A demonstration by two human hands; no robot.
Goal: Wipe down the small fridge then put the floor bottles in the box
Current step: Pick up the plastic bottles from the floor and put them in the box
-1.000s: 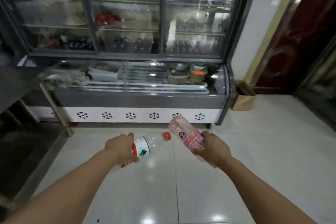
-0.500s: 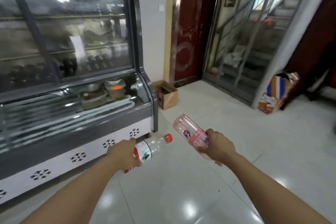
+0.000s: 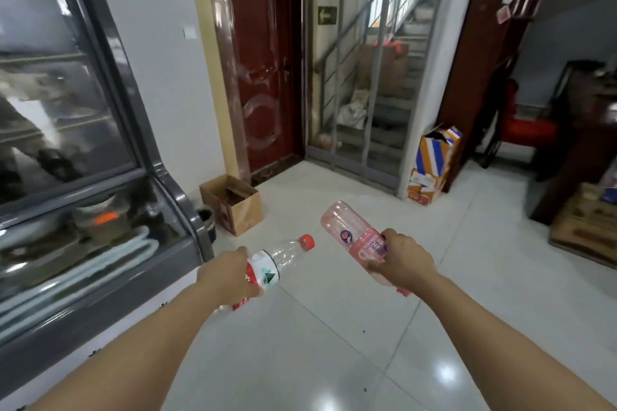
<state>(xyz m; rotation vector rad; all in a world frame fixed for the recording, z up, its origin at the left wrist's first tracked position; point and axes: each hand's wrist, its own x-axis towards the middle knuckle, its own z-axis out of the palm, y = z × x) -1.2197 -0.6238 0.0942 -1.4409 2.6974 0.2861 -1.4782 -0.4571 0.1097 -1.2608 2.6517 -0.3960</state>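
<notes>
Here, a clear bottle (image 3: 283, 255) is gripped by the outstretched left hand (image 3: 230, 274), a pink bottle (image 3: 355, 238) by the right hand (image 3: 405, 262).

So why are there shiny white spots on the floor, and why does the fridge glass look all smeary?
Head view: the white spots are lights glaring off the glossy floor tiles. The fridge glass mirrors the room, so what is behind it looks smeared and blurry. The wide lens bends the red door and the edges of the picture. The two bottles, clear and pink, look fairly sharp.
</notes>
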